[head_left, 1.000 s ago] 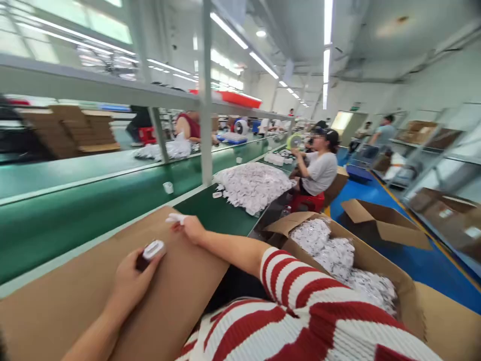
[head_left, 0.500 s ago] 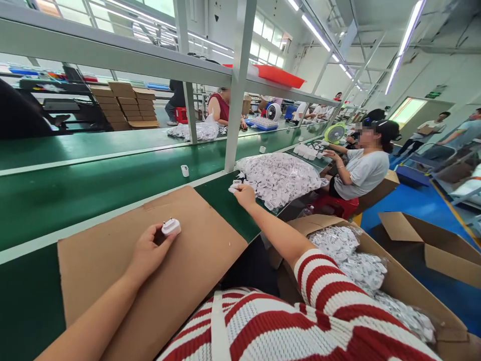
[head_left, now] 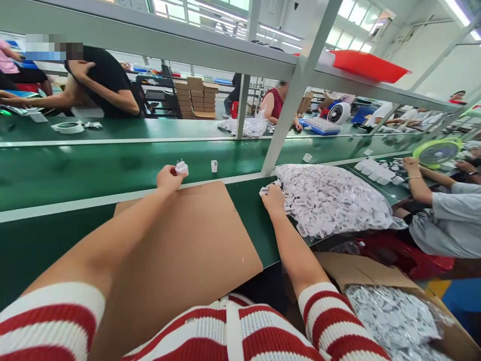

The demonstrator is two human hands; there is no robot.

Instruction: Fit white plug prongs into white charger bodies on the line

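Left of centre, the left hand (head_left: 167, 179) tightly pinched a smooth, two-pinned white plug (head_left: 182, 168); right of centre, the right hand (head_left: 274, 197) gripped a small plastic piece (head_left: 263, 191) beside a crinkled clear bag (head_left: 334, 200).

Stretched left hand (head_left: 170, 179) out from over the cardboard sheet (head_left: 188, 240) to beyond its far edge, left of frame centre, above the green belt (head_left: 112, 170); took along white plug (head_left: 182, 168), now with pins upward, hidden in first picture. Brought striped left sleeve (head_left: 52, 321) into lower left corner. Moved right hand (head_left: 274, 197), with small white piece (head_left: 265, 191) at fingertips, from the sheet's far corner to left edge of bag of white pieces (head_left: 334, 200), right of centre. Turned view leftward: gained tape roll (head_left: 68, 127) and person in black (head_left: 107, 82), upper left; lost doorway and open carton, right. Cut off co-worker in grey (head_left: 458, 215) at right edge.
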